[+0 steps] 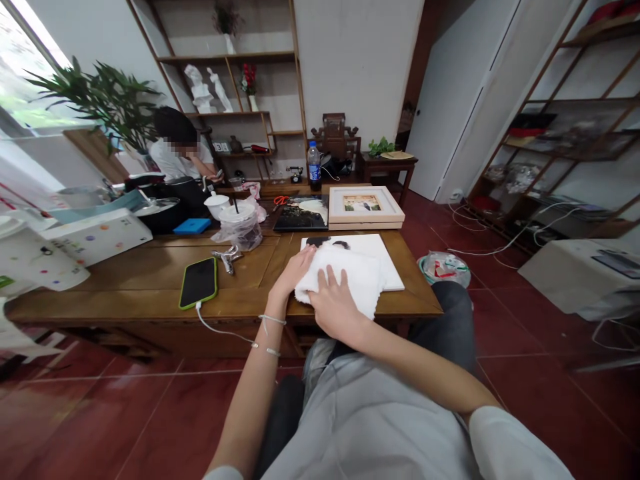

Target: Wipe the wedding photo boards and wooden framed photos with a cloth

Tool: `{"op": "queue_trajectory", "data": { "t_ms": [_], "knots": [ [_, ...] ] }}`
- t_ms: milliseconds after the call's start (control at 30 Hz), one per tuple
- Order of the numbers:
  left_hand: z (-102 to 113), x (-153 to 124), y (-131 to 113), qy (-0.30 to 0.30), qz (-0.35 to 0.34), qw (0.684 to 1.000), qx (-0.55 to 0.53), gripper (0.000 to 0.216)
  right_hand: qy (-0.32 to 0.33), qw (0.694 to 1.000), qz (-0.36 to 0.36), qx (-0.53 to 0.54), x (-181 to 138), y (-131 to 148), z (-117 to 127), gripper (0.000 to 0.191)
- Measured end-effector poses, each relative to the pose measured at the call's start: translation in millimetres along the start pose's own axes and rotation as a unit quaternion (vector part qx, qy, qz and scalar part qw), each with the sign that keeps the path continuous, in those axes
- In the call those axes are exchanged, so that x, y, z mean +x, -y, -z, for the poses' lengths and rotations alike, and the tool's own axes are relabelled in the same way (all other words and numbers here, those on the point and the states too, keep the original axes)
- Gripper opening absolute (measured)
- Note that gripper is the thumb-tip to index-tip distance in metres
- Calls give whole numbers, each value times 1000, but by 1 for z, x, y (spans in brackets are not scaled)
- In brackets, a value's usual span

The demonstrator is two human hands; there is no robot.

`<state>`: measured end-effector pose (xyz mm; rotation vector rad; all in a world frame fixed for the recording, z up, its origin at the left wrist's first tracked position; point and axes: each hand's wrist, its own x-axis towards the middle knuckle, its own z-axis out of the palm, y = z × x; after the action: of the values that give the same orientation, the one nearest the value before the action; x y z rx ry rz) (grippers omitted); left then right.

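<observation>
A white cloth [356,275] lies on a flat white photo print [387,257] at the near right of the wooden table [150,280]. My right hand [334,303] rests flat on the cloth's near edge, fingers stretched out. My left hand [295,270] lies at the cloth's left edge, fingers extended onto it and touching the print's corner. Only a dark head portion of the picture shows above the cloth.
A phone [199,281] in a green case with a white cable lies left of my hands, near a metal clip [226,257]. Behind are a framed photo [364,205], a dark print [303,213], a bagged cup [241,223], a bottle [313,165]. Another person [177,157] sits far left.
</observation>
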<state>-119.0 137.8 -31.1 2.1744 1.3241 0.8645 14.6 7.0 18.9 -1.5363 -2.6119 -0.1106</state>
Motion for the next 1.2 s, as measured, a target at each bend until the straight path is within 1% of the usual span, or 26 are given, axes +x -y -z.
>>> {"op": "queue_trajectory", "data": {
  "t_ms": [100,200,400,500,600,700,767,867,967,1067,1200],
  "knots": [
    [-3,0,3,-9,-35,999,15,49,6,1000,2,7,-8,-14,0,42],
    [-7,1,7,-6,-64,997,48,45,9,1000,-17,11,-20,-43,3,43],
    [-9,2,10,-5,-68,996,65,44,2,996,-90,5,-47,-108,12,48],
    [-9,2,8,-8,-66,996,63,43,16,992,-128,16,-54,-129,19,49],
    [-9,2,7,-25,-65,996,50,41,38,991,-125,19,-59,-131,26,51],
    [-8,2,7,-40,-52,997,28,39,50,995,-88,14,-62,-118,32,48],
    [-8,1,7,-32,-35,999,21,41,61,996,-67,20,-63,-109,37,45],
    [-8,0,5,-11,-24,999,32,47,76,994,-62,44,-57,-106,45,47],
    [-8,-1,4,-2,-36,998,46,49,77,993,-55,65,-39,-116,46,46],
    [-7,-2,4,5,-50,997,51,49,62,995,-25,72,-11,-135,35,46],
    [-7,-2,6,6,-56,997,55,48,57,996,-3,70,25,-161,14,55]
  ]
}}
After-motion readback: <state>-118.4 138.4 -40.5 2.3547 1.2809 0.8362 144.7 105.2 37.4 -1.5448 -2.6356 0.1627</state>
